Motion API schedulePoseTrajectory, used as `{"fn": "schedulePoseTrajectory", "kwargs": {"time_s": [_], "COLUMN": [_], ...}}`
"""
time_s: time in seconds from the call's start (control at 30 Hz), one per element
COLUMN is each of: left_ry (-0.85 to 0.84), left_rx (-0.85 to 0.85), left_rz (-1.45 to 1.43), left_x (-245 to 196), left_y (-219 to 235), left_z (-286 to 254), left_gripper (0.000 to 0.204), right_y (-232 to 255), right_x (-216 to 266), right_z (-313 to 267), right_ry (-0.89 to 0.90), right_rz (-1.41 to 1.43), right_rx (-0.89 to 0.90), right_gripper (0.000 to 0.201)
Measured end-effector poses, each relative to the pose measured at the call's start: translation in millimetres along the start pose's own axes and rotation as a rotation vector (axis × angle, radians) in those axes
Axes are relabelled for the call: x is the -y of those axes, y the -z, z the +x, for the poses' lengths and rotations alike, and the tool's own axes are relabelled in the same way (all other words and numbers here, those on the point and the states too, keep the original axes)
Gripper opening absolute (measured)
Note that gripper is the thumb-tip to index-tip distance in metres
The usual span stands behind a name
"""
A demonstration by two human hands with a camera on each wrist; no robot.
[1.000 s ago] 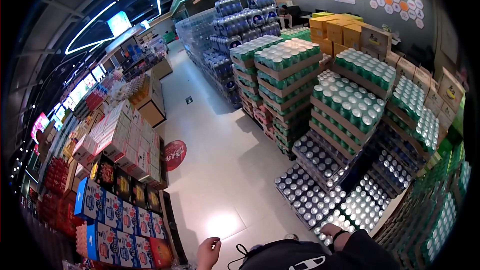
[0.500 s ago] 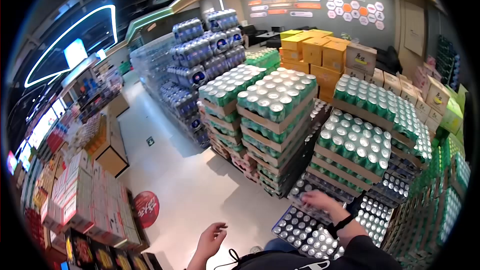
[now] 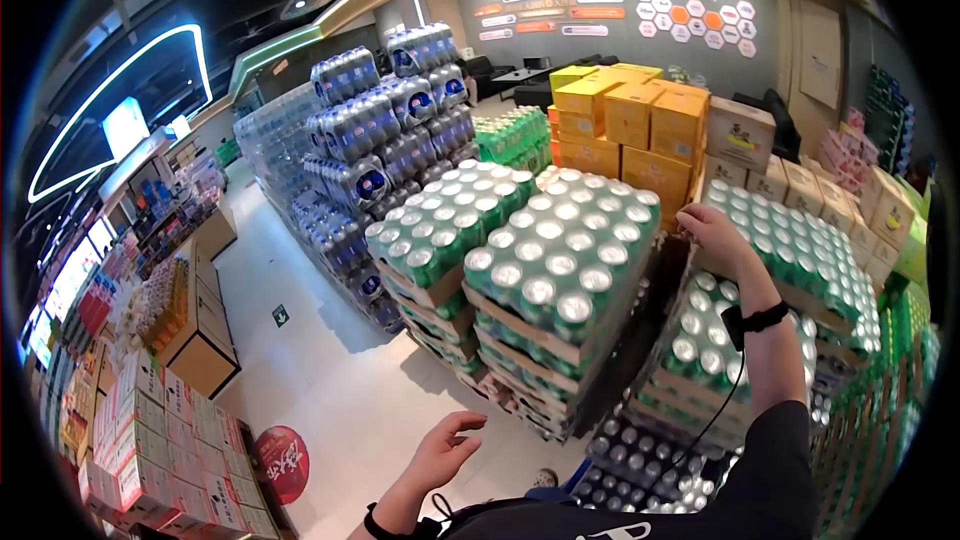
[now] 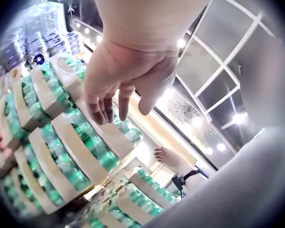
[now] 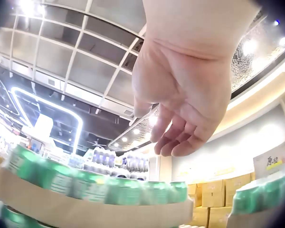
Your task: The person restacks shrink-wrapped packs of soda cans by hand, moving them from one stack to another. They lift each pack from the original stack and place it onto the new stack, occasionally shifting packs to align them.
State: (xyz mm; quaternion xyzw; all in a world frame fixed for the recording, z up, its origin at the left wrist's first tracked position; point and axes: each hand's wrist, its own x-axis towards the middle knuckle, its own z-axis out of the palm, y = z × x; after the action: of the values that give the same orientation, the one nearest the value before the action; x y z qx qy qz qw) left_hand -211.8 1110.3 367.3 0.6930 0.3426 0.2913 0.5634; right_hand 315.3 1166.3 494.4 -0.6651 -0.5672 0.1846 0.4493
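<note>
My left hand hovers low over the floor, in front of the near stack of green cans, its fingers loosely bent and holding nothing. In the left wrist view, that hand hangs beside the cardboard trays of green cans. Stretched forward, my right hand is above the gap between the middle stack of green cans and the stack on the right. Its fingers droop, slightly curled, with nothing between them in the right wrist view, where a tray of green cans shows below.
Packs of dark bottles are piled at the back left. Orange boxes and pale cartons stand behind the cans. Dark-sided cans sit low near my body. A tiled floor aisle separates these from white-and-pink cartons.
My right hand has risen from low beside my body and reached forward over the can stacks. My left hand has lifted a little and moved slightly right. The view has turned right and come closer.
</note>
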Motion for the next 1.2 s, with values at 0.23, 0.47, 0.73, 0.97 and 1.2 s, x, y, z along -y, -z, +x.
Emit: {"fn": "schedulePoseTrajectory", "kwargs": {"time_s": [0.23,0.47,0.73,0.97,1.2], "left_ry": [0.094,0.232,0.41,0.373,0.373], "left_rx": [0.099,0.021,0.086,-0.036,-0.115], "left_rz": [-0.299,-0.713,-0.871,-0.662,-0.743], "left_x": [-27.8,-30.6,-45.0,-47.7,-12.4], "left_y": [11.7,11.8,12.2,16.1,68.4], "left_z": [118.1,168.3,179.4,176.5,183.1], "left_gripper": [0.043,0.055,0.054,0.029,0.019], "right_y": [-24.2,-64.1,-67.8,-55.3,-21.1], "right_x": [-53.6,-66.2,-72.8,-63.8,58.4], "right_z": [185.5,245.3,252.9,198.3,19.7], "right_ry": [-0.142,-0.366,-0.324,-0.457,-0.573], "right_rz": [-0.289,-0.146,-0.058,-0.117,0.1], "right_rx": [0.152,0.456,0.433,0.289,-0.094], "right_gripper": [0.041,0.045,0.047,0.044,0.039]}}
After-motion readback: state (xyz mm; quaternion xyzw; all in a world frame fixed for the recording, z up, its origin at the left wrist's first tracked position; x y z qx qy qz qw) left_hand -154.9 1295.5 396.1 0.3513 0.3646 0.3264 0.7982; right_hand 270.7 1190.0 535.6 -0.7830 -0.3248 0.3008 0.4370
